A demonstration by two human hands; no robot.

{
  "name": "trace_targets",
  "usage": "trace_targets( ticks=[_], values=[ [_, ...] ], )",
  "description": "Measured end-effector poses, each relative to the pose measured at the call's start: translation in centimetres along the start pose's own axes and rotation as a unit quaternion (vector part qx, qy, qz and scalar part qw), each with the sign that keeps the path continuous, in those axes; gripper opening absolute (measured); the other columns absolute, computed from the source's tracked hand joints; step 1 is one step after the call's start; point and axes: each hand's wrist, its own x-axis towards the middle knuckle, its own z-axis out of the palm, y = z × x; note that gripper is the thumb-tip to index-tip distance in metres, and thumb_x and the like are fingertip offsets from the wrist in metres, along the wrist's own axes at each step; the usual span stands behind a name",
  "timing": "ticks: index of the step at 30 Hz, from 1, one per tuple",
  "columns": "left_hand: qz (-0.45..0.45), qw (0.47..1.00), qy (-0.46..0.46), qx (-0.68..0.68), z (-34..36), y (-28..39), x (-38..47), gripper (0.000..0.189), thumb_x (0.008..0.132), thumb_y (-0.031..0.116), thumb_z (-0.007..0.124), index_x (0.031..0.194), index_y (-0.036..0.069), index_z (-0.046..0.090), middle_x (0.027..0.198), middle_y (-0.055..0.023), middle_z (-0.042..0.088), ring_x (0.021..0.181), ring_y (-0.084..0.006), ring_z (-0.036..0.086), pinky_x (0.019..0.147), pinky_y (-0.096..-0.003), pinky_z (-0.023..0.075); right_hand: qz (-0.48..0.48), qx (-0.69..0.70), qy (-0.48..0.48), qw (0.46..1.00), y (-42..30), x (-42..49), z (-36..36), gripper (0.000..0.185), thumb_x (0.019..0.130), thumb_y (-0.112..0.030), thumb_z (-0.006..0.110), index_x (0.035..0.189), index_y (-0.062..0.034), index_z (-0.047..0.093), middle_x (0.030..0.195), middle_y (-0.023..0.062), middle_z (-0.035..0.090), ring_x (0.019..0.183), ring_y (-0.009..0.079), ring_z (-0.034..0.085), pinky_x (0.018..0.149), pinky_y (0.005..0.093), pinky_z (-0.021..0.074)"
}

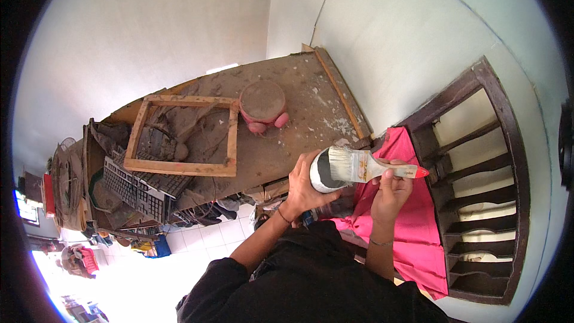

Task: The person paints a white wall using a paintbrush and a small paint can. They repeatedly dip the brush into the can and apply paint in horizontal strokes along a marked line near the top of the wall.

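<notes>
My left hand (301, 182) grips a small round paint container (317, 178), white on the outside with a dark inside. In my right hand (389, 188) is a flat paintbrush (374, 167) with a pale handle and a red tip. Its bristles, coated in whitish paint, lie across the container's mouth. How much paint the container holds is hidden behind the bristles. Both hands are in front of my body, near the front edge of a dusty wooden cabinet top (298, 94).
A wooden frame (179, 169), a round pink object (262, 101) and computer keyboards (134, 188) lie on the dusty top. To the right, a bright pink cloth (403, 215) hangs beside a dark slatted wooden frame (520, 206). White walls (372, 45) meet behind the cabinet.
</notes>
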Motion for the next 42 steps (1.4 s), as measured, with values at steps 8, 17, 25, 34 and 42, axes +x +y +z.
trace_targets(
  ticks=[8, 17, 25, 34, 42],
  values=[
    [0.037, 0.999, 0.008, 0.016, 0.0, 0.1, 0.6, 0.092, 0.056, 0.028, 0.096, 0.133, 0.001, 0.053, 0.118, -0.0181, 0.066, 0.106, -0.0375, 0.067, 0.093, -0.0473, 0.0562, -0.052, -0.041, -0.025, 0.998, 0.5, 0.0, -0.4, 0.028, 0.097, -0.011, 0.073, 0.118, -0.0005, 0.059, 0.11, 0.0182, 0.073, 0.085, 0.0157, 0.067, 0.066, 0.027, 0.0532],
    [0.027, 0.999, 0.018, 0.01, 0.1, 1.0, 1.0, 0.089, 0.057, 0.028, 0.096, 0.131, 0.001, 0.054, 0.117, -0.0179, 0.065, 0.106, -0.0374, 0.067, 0.092, -0.047, 0.0561, -0.046, -0.01, 0.005, 0.999, 1.1, -0.6, 0.2, 0.028, 0.094, -0.006, 0.075, 0.116, 0.0004, 0.059, 0.11, 0.0212, 0.073, 0.078, 0.0161, 0.067, 0.064, 0.0266, 0.0547],
    [0.03, 0.999, 0.029, 0.021, 0.1, 0.7, 1.0, 0.088, 0.055, 0.028, 0.096, 0.13, 0.002, 0.056, 0.118, -0.0169, 0.065, 0.107, -0.036, 0.067, 0.093, -0.0461, 0.0555, -0.062, -0.061, -0.048, 0.995, -1.0, -0.4, -0.9, 0.028, 0.093, -0.004, 0.075, 0.116, 0.0018, 0.06, 0.11, 0.0216, 0.073, 0.082, 0.0174, 0.068, 0.067, 0.0268, 0.0554],
    [0.031, 0.999, 0.024, 0.017, 0.3, 0.5, 0.6, 0.093, 0.052, 0.025, 0.097, 0.132, 0.003, 0.055, 0.122, -0.0167, 0.065, 0.111, -0.0366, 0.065, 0.096, -0.0462, 0.0543, -0.143, -0.157, -0.131, 0.968, -2.8, -0.4, -0.1, 0.021, 0.092, 0.0, 0.075, 0.11, 0.0037, 0.064, 0.109, 0.0176, 0.073, 0.102, 0.024, 0.072, 0.09, 0.0352, 0.0561],
    [0.049, 0.999, 0.014, 0.01, 0.2, 0.1, 0.3, 0.098, 0.052, 0.025, 0.098, 0.136, 0.003, 0.052, 0.124, -0.0178, 0.065, 0.111, -0.0387, 0.065, 0.095, -0.0483, 0.0547, -0.172, -0.234, -0.174, 0.941, -4.8, 0.7, 1.1, 0.01, 0.089, 0.0, 0.075, 0.097, 0.005, 0.072, 0.099, 0.0156, 0.076, 0.089, 0.0203, 0.075, 0.076, 0.0315, 0.0586]
  ],
)
